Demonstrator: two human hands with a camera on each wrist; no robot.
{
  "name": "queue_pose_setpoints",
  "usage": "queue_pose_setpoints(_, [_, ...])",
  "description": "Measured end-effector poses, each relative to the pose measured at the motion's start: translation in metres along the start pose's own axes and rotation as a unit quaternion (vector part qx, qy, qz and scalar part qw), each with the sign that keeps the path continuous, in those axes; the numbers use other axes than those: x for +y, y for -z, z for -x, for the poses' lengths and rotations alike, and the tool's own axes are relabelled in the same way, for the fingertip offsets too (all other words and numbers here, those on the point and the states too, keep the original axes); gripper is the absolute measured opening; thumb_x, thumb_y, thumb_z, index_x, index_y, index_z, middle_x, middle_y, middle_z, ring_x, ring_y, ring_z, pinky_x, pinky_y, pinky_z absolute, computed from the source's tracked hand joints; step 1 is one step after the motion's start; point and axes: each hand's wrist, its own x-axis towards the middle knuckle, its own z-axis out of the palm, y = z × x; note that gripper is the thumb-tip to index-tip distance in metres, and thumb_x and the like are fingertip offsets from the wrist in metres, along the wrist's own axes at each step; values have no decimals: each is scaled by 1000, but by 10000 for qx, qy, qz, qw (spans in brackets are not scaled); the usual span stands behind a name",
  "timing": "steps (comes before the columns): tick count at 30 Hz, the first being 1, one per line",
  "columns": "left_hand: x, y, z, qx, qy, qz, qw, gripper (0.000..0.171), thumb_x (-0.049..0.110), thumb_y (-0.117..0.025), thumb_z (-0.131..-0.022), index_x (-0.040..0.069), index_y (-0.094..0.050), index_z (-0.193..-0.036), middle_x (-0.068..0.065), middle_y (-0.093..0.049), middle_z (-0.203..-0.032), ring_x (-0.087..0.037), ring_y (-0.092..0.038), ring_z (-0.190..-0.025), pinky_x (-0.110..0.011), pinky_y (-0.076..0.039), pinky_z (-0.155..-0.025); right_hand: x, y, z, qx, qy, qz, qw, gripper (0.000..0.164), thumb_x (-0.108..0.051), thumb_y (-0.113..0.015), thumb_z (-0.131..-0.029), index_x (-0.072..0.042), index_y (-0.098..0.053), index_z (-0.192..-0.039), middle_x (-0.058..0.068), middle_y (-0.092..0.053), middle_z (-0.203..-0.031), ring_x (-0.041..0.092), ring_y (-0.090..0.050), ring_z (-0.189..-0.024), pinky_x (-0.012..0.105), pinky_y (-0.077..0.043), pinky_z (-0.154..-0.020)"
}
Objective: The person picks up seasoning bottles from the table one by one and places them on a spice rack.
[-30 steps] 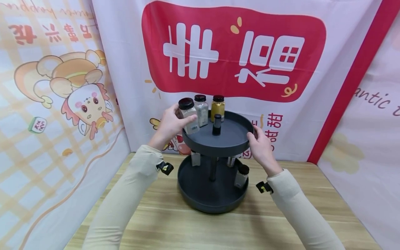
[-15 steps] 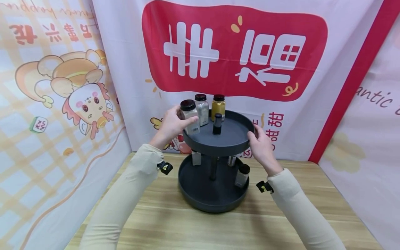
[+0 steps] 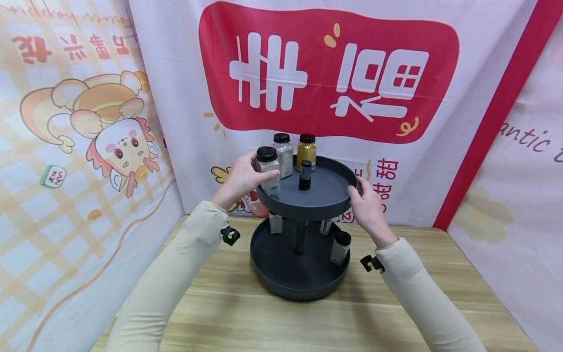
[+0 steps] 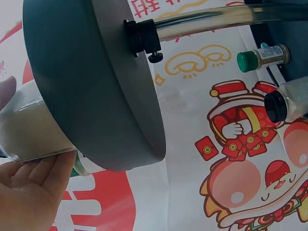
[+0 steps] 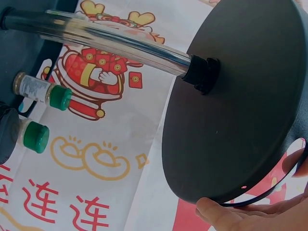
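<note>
My left hand point(image 3: 239, 178) grips a square clear jar point(image 3: 269, 167) with a black lid and pale contents, at the left side of the upper tray point(image 3: 327, 188) of a dark grey two-tier rack. The jar stands nearly upright; whether its base touches the tray is hard to tell. My right hand point(image 3: 368, 205) holds that tray's right rim, thumb at the near side and fingers behind. Behind the held jar stand a white-filled jar point(image 3: 283, 159) and a yellow jar point(image 3: 306, 151). A small dark bottle point(image 3: 305, 176) is near the tray's middle.
On the lower tray point(image 3: 294, 281) a black-lidded jar point(image 3: 339, 249) leans at the right, and further bottles, some green-capped point(image 5: 60, 97), stand at the back. A central pole point(image 3: 300, 239) joins the tiers. The rack stands on a wooden table point(image 3: 220, 303) before printed cloth walls.
My left hand has lowered the jar slightly and shifted it a little to the right, and it stands straighter. My right hand keeps its hold on the tray rim.
</note>
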Motion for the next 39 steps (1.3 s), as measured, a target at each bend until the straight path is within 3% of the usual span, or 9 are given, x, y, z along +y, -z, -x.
queue_pose_setpoints(8, [-2, 1, -2, -166, -7, -261, 9995, 44, 39, -76, -79, 15, -57, -111, -9, -59, -88, -25, -54, -79, -35, -47, -64, -1, 0, 0, -1, -25, -9, 10000, 63, -42, -35, -99, -7, -23, -149, 17, -36, -146, 28, -38, -131, 44, -29, -108])
queue_pose_setpoints(18, [-4, 1, -3, -373, 212, -662, 9969, 46, 42, -76, -77, 12, -55, -105, -8, -59, -90, -25, -55, -80, -34, -49, -62, 1, -1, 0, -15, -63, 15, 10000, 63, -43, -36, -99, -7, -23, -149, 17, -37, -146, 28, -38, -131, 45, -29, -108])
queue_pose_setpoints(39, [-15, 3, -4, -365, -68, -514, 9980, 48, 43, -76, -77, 16, -57, -112, -8, -59, -89, -26, -54, -80, -35, -48, -60, -3, -3, 4, 132, -1, 87, 9999, 64, -41, -37, -99, -5, -23, -149, 18, -32, -148, 27, -33, -135, 42, -27, -109])
